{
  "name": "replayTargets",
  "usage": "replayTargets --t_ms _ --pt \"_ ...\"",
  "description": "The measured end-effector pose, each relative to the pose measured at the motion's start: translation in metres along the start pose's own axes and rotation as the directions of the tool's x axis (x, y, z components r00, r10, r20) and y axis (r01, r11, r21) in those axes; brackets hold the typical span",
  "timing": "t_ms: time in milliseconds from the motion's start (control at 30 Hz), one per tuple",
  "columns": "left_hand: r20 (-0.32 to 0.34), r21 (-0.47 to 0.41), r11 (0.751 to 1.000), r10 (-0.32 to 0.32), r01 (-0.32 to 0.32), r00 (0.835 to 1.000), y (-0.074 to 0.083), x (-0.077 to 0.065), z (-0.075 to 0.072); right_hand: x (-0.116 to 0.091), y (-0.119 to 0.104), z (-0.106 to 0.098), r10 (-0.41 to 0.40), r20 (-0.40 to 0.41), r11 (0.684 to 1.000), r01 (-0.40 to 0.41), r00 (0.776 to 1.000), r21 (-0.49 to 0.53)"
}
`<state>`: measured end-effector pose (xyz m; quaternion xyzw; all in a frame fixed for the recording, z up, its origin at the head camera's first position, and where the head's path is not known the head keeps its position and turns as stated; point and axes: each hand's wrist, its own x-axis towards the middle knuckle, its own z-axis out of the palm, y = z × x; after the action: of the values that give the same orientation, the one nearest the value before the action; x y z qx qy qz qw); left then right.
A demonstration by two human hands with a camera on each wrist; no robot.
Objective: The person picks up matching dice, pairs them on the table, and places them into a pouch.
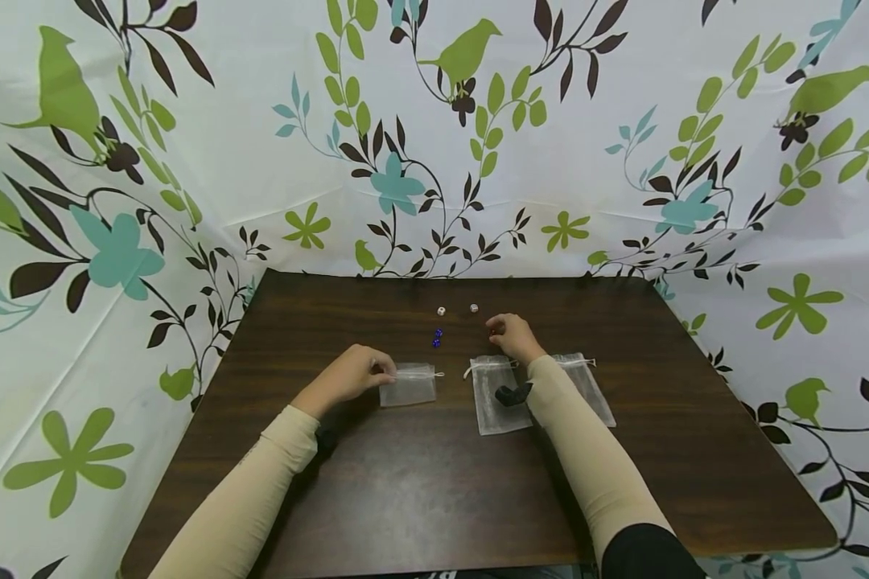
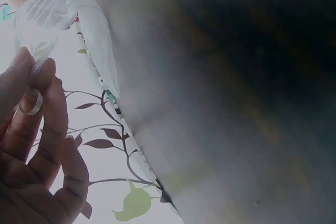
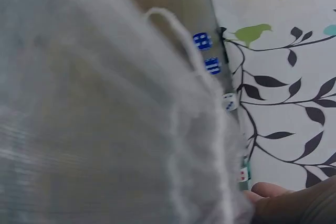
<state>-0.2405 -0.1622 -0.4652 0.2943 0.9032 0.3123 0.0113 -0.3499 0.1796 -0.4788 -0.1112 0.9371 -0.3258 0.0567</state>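
My left hand [image 1: 355, 374] pinches the edge of a small sheer white drawstring bag [image 1: 413, 388] between thumb and fingers; the left wrist view shows its thin fabric [image 2: 42, 30] at the fingertips. Farther back, my right hand [image 1: 514, 338] reaches low over the table, fingers bent downward; I cannot tell whether it holds anything. Beyond its fingertips lies a white die with red pips [image 3: 243, 174]. Left of that are another white die [image 1: 441, 310] and two blue dice, one [image 1: 438, 332] just behind the other [image 1: 436, 343].
Two more sheer drawstring bags lie flat under my right forearm, one at the left [image 1: 494, 410] and one at the right [image 1: 594, 390]. The left one fills much of the right wrist view. The dark wood table [image 1: 420, 490] ends at a patterned cloth [image 1: 246, 161] behind and beside it.
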Motion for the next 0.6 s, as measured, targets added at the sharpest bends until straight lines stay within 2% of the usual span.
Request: replayTargets --t_ms 333,600 --pt "-0.006 -0.007 1.0 0.021 -0.021 1.0 -0.001 -0.001 0.001 0.007 0.011 0.009 -0.059 -0.05 0.996 0.056 0.997 -0.067" --pt "0.003 0.001 1.0 0.0 0.0 1.0 0.0 -0.003 0.002 0.011 0.002 0.012 -0.104 -0.059 0.994 0.102 0.993 -0.049"
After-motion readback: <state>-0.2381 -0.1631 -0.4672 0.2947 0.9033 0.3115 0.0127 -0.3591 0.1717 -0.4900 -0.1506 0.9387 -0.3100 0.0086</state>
